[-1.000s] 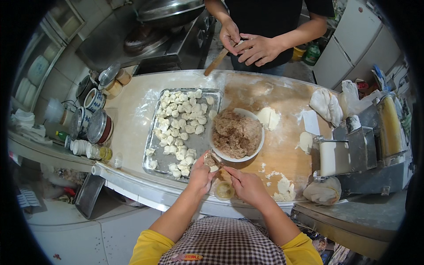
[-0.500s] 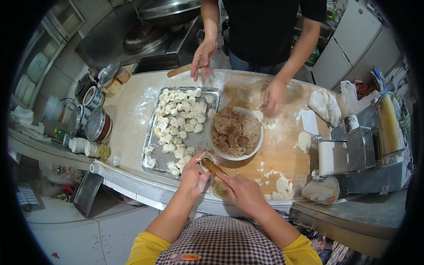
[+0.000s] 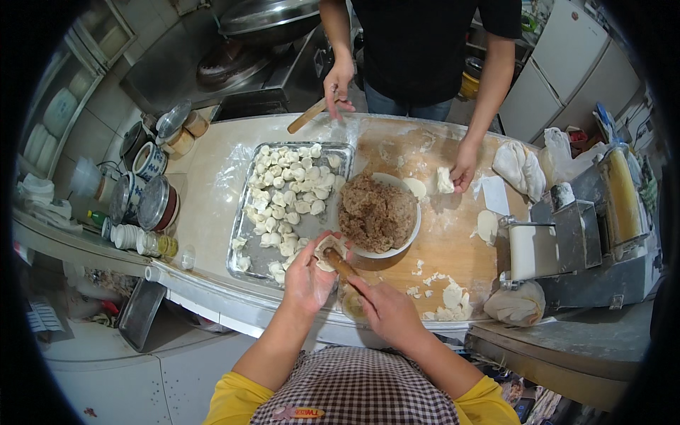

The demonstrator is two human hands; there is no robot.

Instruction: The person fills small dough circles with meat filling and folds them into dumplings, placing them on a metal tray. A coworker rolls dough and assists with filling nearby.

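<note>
My left hand (image 3: 310, 285) is palm up near the front edge of the counter, its fingers curled under a thin round dumpling wrapper (image 3: 329, 247). A wooden spatula (image 3: 341, 265) is gripped in my right hand (image 3: 391, 309), its far end pressed onto the wrapper. Whether filling lies under that end is hard to make out. Just beyond, a white bowl (image 3: 417, 228) is heaped with brown minced filling (image 3: 374, 212). Left of it, a metal tray (image 3: 320, 227) carries many folded dumplings (image 3: 287, 185); my left fingertips are beside its near right corner.
Across the counter, a person in black holds another wooden spatula (image 3: 306, 117) and a dough piece (image 3: 445, 180). Flat wrappers (image 3: 487, 227), a white scraper (image 3: 496, 195) and dough scraps (image 3: 453, 301) lie rightward, beside a dough-rolling machine (image 3: 567, 241). Lidded jars (image 3: 157, 202) line the left side.
My left hand has shifted slightly up with the wrapper, which now faces up more openly under the spatula. Opposite, the other person's hand has lifted dough from the board and moved right.
</note>
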